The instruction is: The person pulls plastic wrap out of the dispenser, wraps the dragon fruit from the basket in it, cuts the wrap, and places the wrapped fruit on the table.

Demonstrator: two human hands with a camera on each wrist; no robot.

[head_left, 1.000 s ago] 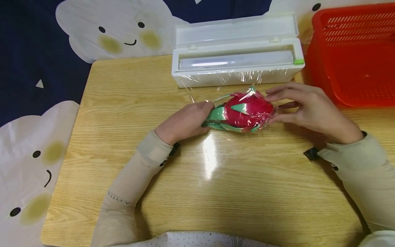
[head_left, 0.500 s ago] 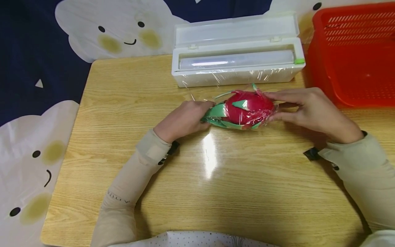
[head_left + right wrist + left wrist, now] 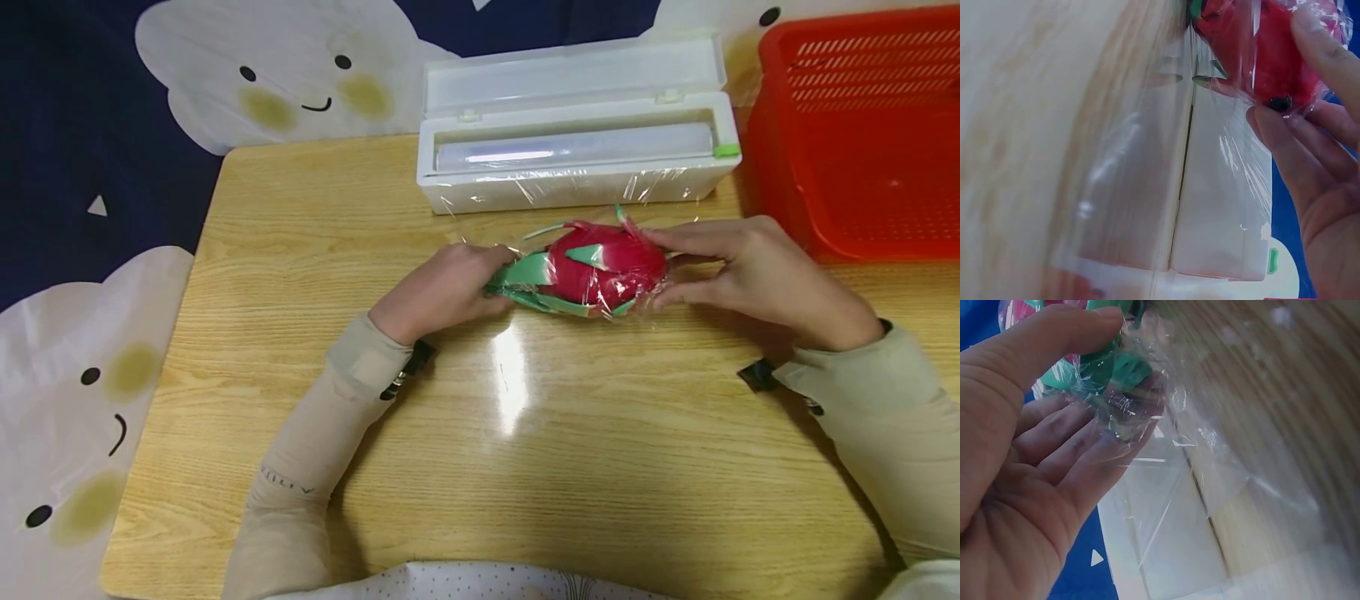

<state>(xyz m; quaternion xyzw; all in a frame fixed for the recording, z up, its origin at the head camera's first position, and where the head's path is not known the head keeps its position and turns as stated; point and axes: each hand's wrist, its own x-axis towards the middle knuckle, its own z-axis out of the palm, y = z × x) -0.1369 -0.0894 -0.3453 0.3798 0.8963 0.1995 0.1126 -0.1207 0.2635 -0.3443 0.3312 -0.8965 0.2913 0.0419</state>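
A red dragon fruit (image 3: 592, 265) with green-tipped scales lies sideways between both hands, cling film (image 3: 651, 292) around it. My left hand (image 3: 446, 287) grips its green leafy end; in the left wrist view the thumb lies over the leaves, and crumpled film (image 3: 1129, 406) covers the fingers below. At the other end, my right hand (image 3: 757, 271) holds the red body between thumb and fingers. Film stretches from the fruit back to the white dispenser box (image 3: 570, 196), where the film roll (image 3: 577, 148) sits under a raised lid (image 3: 577, 75).
A red plastic basket (image 3: 802, 200) stands at the right, beside the dispenser box. Wood-grain table (image 3: 450, 467) spreads in front of the hands. Behind and to the left hangs dark blue cloth (image 3: 60, 150) with white smiling clouds.
My left hand has shifted slightly left, and the dragon fruit has turned a little. The right hand's upper fingers have come down onto the fruit's end. Box and basket have stayed put.
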